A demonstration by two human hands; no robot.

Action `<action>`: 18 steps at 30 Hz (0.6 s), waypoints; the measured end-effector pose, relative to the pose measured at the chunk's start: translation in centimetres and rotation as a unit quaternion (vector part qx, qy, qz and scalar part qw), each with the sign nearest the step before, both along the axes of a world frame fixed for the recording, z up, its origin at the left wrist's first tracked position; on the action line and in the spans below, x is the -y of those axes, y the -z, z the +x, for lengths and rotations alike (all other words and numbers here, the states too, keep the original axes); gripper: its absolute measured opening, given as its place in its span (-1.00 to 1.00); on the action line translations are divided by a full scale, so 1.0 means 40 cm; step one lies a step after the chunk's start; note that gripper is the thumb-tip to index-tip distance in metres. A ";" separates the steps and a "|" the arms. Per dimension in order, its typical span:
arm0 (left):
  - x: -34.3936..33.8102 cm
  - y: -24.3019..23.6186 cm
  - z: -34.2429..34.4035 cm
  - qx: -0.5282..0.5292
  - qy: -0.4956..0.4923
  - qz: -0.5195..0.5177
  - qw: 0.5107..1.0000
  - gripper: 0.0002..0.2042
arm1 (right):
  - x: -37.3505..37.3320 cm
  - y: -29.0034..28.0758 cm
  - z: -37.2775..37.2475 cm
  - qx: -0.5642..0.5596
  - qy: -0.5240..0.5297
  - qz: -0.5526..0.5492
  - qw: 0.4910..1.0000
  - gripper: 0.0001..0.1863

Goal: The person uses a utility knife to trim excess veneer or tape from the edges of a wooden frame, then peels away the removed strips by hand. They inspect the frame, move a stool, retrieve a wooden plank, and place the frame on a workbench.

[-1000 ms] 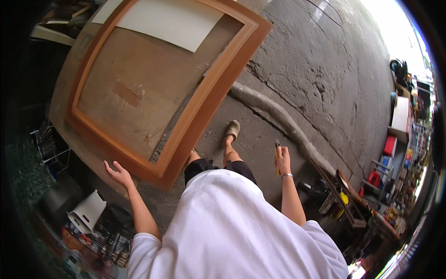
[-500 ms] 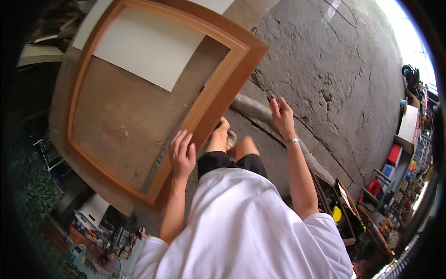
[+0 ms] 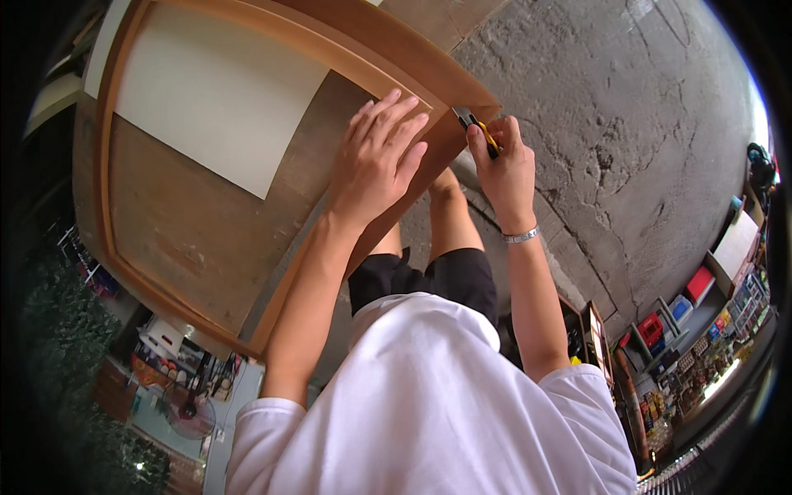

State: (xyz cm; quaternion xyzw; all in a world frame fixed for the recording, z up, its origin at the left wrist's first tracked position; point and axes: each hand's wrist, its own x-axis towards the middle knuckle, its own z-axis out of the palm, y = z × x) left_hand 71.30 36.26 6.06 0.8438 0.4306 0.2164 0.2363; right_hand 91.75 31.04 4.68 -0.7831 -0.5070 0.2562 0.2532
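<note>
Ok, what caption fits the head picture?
Left hand flat on a wooden frame, right hand holding a yellow knife at its corner.

The large wooden picture frame (image 3: 272,165) is lying over the cracked concrete floor (image 3: 627,132), with the white rectangular sheet (image 3: 219,99) sitting inside it. The left hand (image 3: 375,161) is resting on the frame's inner edge, left of the right hand (image 3: 505,169), which is holding the yellow utility knife (image 3: 477,128) at the frame's near corner.

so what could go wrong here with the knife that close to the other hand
1. The left hand lies flat on the wooden frame close to the utility knife held in the right hand; a slip could probably send the blade toward those fingers.
2. A bare leg stands right below the frame's corner, so a knife that drops or slides off could hit it.
3. The frame seems steadied by one flat palm only; it may shift under blade pressure.
</note>
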 end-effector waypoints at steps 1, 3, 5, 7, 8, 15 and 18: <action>-0.016 0.010 0.013 0.000 0.000 -0.004 1.000 -0.68 | -0.007 0.003 0.002 -0.003 -0.001 -0.006 1.000 -0.66; -0.040 0.029 0.035 -0.016 -0.002 -0.010 1.000 -0.67 | -0.016 0.004 0.009 -0.005 -0.007 -0.020 1.000 -0.66; -0.053 0.043 0.052 -0.027 -0.007 -0.020 0.999 -0.66 | -0.017 0.000 0.013 -0.012 -0.009 -0.051 0.999 -0.68; -0.061 0.048 0.059 -0.039 -0.010 -0.027 0.999 -0.66 | -0.020 -0.007 0.014 -0.015 -0.014 -0.078 0.997 -0.69; -0.063 0.048 0.063 -0.046 -0.012 -0.032 0.998 -0.66 | -0.021 -0.011 0.014 -0.010 -0.019 -0.075 0.997 -0.69; -0.066 0.035 0.081 -0.068 -0.032 -0.050 0.996 -0.61 | -0.031 -0.025 0.021 0.006 -0.062 -0.095 0.994 -0.69; -0.064 0.031 0.087 -0.072 -0.041 -0.058 0.995 -0.59 | -0.031 -0.024 0.023 -0.002 -0.071 -0.103 0.992 -0.67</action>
